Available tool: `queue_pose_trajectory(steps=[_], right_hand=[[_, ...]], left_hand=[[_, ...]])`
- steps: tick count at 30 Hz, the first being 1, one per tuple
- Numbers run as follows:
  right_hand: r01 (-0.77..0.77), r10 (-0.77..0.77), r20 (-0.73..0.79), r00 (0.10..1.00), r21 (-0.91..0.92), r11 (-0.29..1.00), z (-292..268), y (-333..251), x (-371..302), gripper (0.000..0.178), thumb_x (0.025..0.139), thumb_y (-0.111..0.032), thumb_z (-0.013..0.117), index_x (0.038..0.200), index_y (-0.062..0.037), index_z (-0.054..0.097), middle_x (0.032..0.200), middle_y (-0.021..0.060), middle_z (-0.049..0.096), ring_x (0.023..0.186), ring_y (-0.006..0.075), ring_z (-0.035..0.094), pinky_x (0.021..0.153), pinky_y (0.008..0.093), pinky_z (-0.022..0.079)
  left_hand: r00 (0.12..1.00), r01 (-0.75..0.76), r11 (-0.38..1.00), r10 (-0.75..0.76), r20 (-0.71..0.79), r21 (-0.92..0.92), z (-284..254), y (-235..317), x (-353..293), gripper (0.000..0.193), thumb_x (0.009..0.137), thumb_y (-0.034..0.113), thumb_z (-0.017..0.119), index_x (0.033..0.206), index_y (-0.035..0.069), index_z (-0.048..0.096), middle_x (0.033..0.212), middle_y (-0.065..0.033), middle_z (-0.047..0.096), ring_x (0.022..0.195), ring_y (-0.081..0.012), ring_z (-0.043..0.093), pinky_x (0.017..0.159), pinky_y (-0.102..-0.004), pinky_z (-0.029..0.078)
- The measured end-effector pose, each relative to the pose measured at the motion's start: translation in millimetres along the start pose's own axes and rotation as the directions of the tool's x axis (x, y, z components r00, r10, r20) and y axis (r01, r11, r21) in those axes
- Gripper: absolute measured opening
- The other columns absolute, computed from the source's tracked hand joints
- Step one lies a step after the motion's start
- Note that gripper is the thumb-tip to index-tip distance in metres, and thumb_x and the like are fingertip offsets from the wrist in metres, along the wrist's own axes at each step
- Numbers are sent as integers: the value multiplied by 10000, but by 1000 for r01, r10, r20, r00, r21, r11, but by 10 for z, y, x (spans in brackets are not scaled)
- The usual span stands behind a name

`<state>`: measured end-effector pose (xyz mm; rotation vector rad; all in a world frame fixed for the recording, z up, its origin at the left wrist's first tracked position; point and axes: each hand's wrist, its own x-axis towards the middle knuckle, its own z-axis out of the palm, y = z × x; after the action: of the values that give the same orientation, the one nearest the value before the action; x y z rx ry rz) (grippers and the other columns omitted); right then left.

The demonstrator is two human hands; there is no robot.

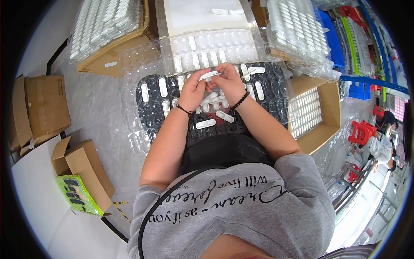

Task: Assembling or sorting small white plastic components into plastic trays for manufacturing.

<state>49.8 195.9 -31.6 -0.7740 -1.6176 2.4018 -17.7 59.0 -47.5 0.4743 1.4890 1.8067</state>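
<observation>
My left hand [192, 90] and my right hand [231, 84] meet over a clear moulded plastic tray [131, 114] on my lap. Between their fingertips they pinch a small white oblong plastic piece [209, 75], tilted slightly. Under and around the hands, several similar loose pieces lie on the tray, with one piece [205, 124] flat near my lap and another [224, 116] beside it. Just beyond my fingers, a second clear tray [241, 43] has white pieces in some of its pockets. What the piece's underside looks like is hidden by my fingers.
Stacks of filled clear trays stand on a carton [99, 64] at the far left and at the far right [297, 26]. An open carton [330, 116] with white pieces is right of my lap. More cartons [45, 101] stand left. Two pieces lie on a white surface [185, 15] ahead.
</observation>
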Motion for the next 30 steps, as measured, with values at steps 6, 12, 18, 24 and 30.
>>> queue_pose_trajectory(steps=[6, 12, 18, 24, 30], right_hand=[[-81, 82, 24, 996, -30, 996, 3, -62, -32, 257, 809, 70, 559, 1054, 12, 509, 888, 98, 609, 767, 134, 598, 668, 252, 502], [-52, 54, 31, 998, -60, 997, -12, -26, -38, 202, 819, 82, 548, 1008, 14, 526, 895, 103, 625, 775, 137, 617, 683, 247, 520], [15, -11, 26, 1000, -167, 986, -41, -10, -73, 137, 828, 49, 574, 958, 20, 542, 883, 93, 628, 765, 127, 625, 661, 243, 527], [165, -107, 173, 979, -367, 915, -96, -66, -11, 203, 828, -30, 657, 1007, 2, 567, 844, 44, 640, 730, 79, 615, 619, 198, 489], [151, -118, 116, 986, -333, 931, -309, -311, 462, 216, 809, -109, 696, 979, 1, 619, 779, 51, 654, 666, 93, 621, 604, 216, 498]], left_hand=[[1000, 20, 998, -19, -2, 53, 32, 64, 12, 352, 913, -54, 366, 1216, 1, 536, 905, -83, 629, 789, -123, 617, 753, -251, 511], [995, 88, 996, -88, -55, -5, 29, 129, -11, 313, 910, -58, 409, 1170, -17, 578, 968, -115, 661, 826, -149, 656, 760, -249, 535], [986, 152, 986, -156, -60, -72, 18, 140, -9, 300, 918, -43, 419, 1170, -14, 578, 990, -114, 659, 806, -157, 660, 735, -246, 540], [984, 110, 981, -130, -124, -159, 20, 83, 40, 317, 932, -4, 460, 1249, -11, 482, 1050, -123, 629, 829, -162, 650, 762, -252, 545], [987, 72, 979, -97, -127, -189, 42, 62, 29, 431, 905, -11, 528, 1313, -15, 389, 1200, -163, 571, 997, -203, 624, 850, -265, 522]])
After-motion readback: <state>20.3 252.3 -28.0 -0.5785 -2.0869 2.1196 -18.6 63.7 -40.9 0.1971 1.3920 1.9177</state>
